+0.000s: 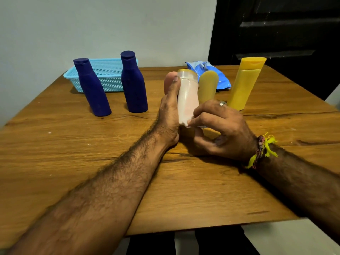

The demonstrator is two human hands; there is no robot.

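Observation:
A pale pink bottle with a gold-rimmed cap stands tilted above the wooden table at its middle. My left hand grips its left side, thumb up along the bottle. My right hand pinches a small white wipe against the bottle's lower end. A ring shows on one right finger, and a yellow thread band is round that wrist. A small yellow bottle stands just behind the pink one, partly hidden.
Two dark blue bottles stand at the left. Behind them sits a light blue mesh basket. A tall yellow bottle stands at the right, a blue packet behind. The wall and a dark door lie beyond.

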